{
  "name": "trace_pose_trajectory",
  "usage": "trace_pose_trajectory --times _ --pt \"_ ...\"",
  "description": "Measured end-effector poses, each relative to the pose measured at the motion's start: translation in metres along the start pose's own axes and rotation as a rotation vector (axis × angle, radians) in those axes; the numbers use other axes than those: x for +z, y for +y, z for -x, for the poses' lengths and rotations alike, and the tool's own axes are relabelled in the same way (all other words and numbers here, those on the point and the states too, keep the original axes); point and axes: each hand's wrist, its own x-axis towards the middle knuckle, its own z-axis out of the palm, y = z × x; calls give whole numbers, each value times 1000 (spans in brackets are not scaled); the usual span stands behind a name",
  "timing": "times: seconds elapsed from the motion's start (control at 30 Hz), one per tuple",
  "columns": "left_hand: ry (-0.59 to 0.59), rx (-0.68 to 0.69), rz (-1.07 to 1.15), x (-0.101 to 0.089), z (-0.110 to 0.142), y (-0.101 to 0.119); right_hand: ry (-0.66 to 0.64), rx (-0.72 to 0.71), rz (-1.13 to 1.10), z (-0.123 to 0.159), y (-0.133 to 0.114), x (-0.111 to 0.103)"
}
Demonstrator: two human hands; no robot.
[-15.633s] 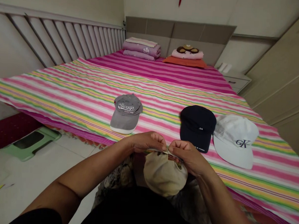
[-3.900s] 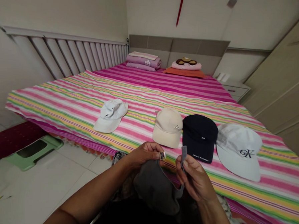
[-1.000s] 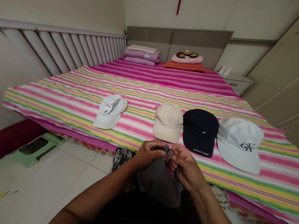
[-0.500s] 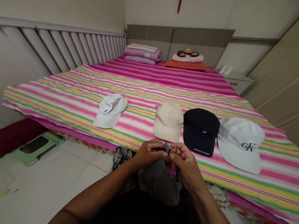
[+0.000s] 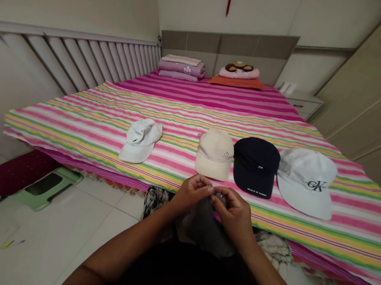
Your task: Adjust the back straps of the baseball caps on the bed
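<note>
A dark grey cap hangs over my lap, held at its strap end. My left hand pinches it from the left, thumb and fingers together. From the right, my right hand pinches the same part, the fingertips of both hands meeting. The strap itself is mostly hidden by my fingers. Just beyond my hands, on the bed, lie a beige cap and a navy cap side by side. A large white cap with dark letters is at the right, and a smaller white cap at the left.
The caps rest on a striped bedspread. Folded bedding and a pink pillow stack are by the headboard. A green plastic stool stands on the tiled floor at left. A white nightstand is at the far right.
My fingertips have closed together over the strap, which showed between them before. The grey cap has turned and its opening is now less visible. The caps on the bed have not moved.
</note>
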Motion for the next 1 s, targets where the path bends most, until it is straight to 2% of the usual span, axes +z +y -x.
trace_pose_trajectory --times 0.13,0.23,0.37,0.47,0.7,0.83,1.0 --pt "-30 -63 -161 -3 -1 -1 5 -63 61 0 -1 0" --pt "-53 -92 -202 -8 -2 -3 -11 -76 88 -1 0 0" --pt "-83 -75 -138 -9 -2 -1 -60 -145 132 -2 1 0" --pt "-105 -50 -124 -8 -2 4 -37 -183 155 -2 -1 1" --pt "-208 -47 -323 -11 3 12 9 -168 184 -1 -6 0" --pt "-216 -75 -292 -12 3 14 10 -176 190 -1 -8 1" --pt "-175 -122 -143 -15 0 12 10 -151 183 0 -9 0"
